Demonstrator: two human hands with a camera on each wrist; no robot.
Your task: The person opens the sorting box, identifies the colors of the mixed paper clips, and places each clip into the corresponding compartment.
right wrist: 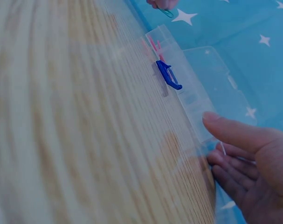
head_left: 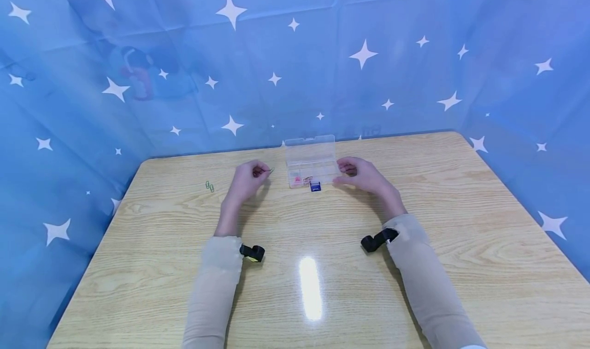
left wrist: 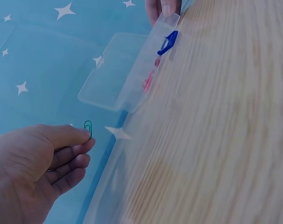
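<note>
Between thumb and forefinger my left hand (head_left: 248, 180) pinches a green paper clip (left wrist: 88, 129), held up just left of a clear plastic box (head_left: 326, 171). The box stands with its lid (head_left: 311, 149) raised at the back and a blue latch (head_left: 315, 187) at its front. Pink and red small pieces (head_left: 298, 179) lie in its left part; their kind is hard to tell. My right hand (head_left: 364, 176) grips the box's right end, thumb at the front corner and fingers behind, as the right wrist view shows.
Two green paper clips (head_left: 209, 186) lie on the wooden table (head_left: 286, 226) left of my left hand. A blue cloth with white stars (head_left: 295, 57) hangs behind the table. Black wrist cameras (head_left: 252, 253) sit on both sleeves.
</note>
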